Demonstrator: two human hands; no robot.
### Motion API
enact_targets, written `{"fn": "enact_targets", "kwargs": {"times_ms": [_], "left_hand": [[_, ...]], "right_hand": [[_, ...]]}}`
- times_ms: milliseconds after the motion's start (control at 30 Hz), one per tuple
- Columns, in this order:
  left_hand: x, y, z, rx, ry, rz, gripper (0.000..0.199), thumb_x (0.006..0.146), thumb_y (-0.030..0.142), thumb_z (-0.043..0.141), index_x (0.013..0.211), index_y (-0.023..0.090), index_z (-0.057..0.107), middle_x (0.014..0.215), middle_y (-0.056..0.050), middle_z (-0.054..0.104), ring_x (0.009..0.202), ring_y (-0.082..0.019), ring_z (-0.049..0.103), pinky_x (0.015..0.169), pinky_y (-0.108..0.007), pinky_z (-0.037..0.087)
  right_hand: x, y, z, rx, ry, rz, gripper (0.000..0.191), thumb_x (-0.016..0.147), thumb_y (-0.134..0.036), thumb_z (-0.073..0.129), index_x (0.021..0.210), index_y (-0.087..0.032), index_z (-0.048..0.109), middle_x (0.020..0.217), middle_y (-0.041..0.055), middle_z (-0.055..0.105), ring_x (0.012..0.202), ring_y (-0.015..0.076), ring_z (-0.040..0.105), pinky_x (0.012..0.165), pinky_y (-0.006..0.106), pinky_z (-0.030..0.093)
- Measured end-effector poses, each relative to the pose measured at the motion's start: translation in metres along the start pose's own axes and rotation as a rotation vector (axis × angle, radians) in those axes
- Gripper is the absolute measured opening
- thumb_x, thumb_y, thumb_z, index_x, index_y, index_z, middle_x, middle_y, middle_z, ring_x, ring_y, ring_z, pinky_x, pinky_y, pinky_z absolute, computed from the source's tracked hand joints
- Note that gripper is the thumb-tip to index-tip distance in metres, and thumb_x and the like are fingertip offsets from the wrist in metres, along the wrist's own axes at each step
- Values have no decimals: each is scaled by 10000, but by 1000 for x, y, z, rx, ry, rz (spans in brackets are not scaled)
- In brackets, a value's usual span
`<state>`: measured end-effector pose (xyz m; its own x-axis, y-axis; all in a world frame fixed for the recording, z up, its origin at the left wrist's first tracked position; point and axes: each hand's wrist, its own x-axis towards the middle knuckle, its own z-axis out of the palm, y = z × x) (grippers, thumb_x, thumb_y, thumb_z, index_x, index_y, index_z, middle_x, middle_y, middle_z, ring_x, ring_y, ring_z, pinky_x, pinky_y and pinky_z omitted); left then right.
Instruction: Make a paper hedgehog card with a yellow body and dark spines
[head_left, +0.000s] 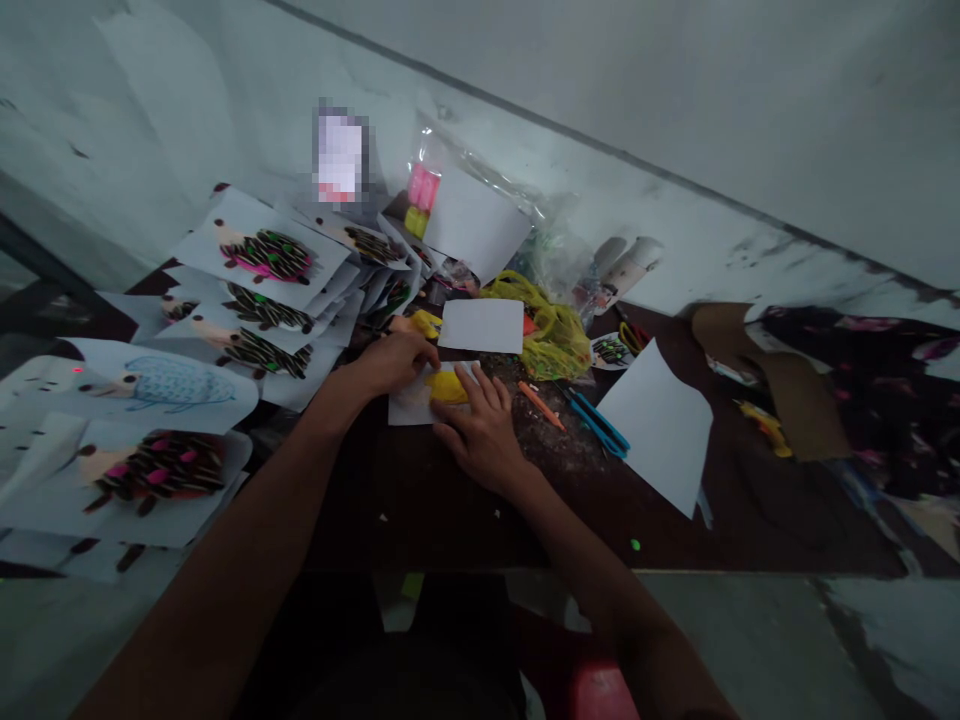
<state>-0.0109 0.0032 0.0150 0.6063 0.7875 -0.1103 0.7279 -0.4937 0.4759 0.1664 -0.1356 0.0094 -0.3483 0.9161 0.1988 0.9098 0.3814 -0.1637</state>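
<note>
A small white paper card (407, 410) lies on the dark table, with a flattened patch of yellow modelling clay (448, 387) on it. My left hand (396, 362) is at the card's upper left, fingers curled down by the clay's left edge; its fingertips are partly hidden. Stretched out and slightly apart, the fingers of my right hand (484, 420) rest flat over the right side of the card, touching the clay's edge. Just behind, another white card (481, 325) lies against a yellow mesh bag (555, 340).
Sheets with clay hedgehogs (266, 255) are stacked at left. Right of my hands are an orange stick-like tool (541, 405), blue scissors (598, 422) and white paper (664, 425). A clear plastic bag (551, 235) stands by the wall; dark floral cloth (862, 370) lies far right.
</note>
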Motion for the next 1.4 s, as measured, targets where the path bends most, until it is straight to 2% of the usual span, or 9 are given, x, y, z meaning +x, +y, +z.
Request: {"fn": "enact_targets", "kwargs": {"times_ms": [233,400,567,767,900,1000,1100,1300,1400], "left_hand": [[2,-4,5,-2,28,-13,381,879,117,488,1055,241,803,1088,-47,777,984,-212,688,857,-274,526],[4,-8,8,11,45,23,397,865,113,471,1048,228,804,1056,-57,781,972,-204,683,857,-275,524],[4,-9,8,15,34,25,388,862,123,475,1047,224,801,1073,-73,778,971,-214,688,850,-294,527],[6,-14,12,-3,58,42,363,861,161,492,1030,233,805,1089,-68,779,973,-210,683,863,-288,529],[8,-17,13,7,58,52,370,847,154,496,1031,238,805,1078,-63,781,970,-210,681,857,-287,530],[7,-16,12,8,45,50,375,838,138,501,1040,229,803,1071,-68,781,957,-210,685,844,-291,530],[6,-13,10,6,42,32,364,849,139,505,1033,232,804,1097,-68,776,982,-214,689,860,-291,528],[6,-11,10,9,40,14,360,870,160,490,1029,236,804,1095,-61,782,981,-214,694,850,-277,527],[6,-13,11,18,45,25,379,854,158,491,1050,252,801,1067,-43,786,954,-197,688,828,-256,523]], "right_hand": [[-2,3,1,-47,42,54,304,999,-408,582,1236,-280,720,1621,116,417,1543,339,278,1206,590,266],[-4,8,5,-63,110,39,280,1021,-395,537,1133,-246,746,1591,129,461,1529,327,317,1205,588,269],[-5,15,9,-88,142,135,319,1017,-405,537,1229,-228,696,1589,147,460,1510,349,342,1181,612,305],[-6,14,5,-98,120,97,254,1007,-378,563,1147,-235,722,1592,124,463,1519,343,331,1198,603,287],[-6,15,5,-83,157,81,230,1005,-369,570,1067,-238,748,1583,106,480,1515,331,344,1206,597,280],[-5,18,8,-81,198,113,271,1003,-387,571,1151,-231,736,1587,122,471,1513,331,348,1196,593,302],[-4,19,10,-89,174,145,345,1002,-412,571,1265,-226,693,1606,153,435,1519,354,330,1182,610,311],[-5,17,8,-100,137,142,271,1004,-389,568,1154,-233,732,1593,130,461,1525,346,322,1203,595,277],[-4,16,8,-81,165,132,294,1007,-400,560,1192,-236,718,1608,129,439,1524,337,324,1196,598,295]]}}
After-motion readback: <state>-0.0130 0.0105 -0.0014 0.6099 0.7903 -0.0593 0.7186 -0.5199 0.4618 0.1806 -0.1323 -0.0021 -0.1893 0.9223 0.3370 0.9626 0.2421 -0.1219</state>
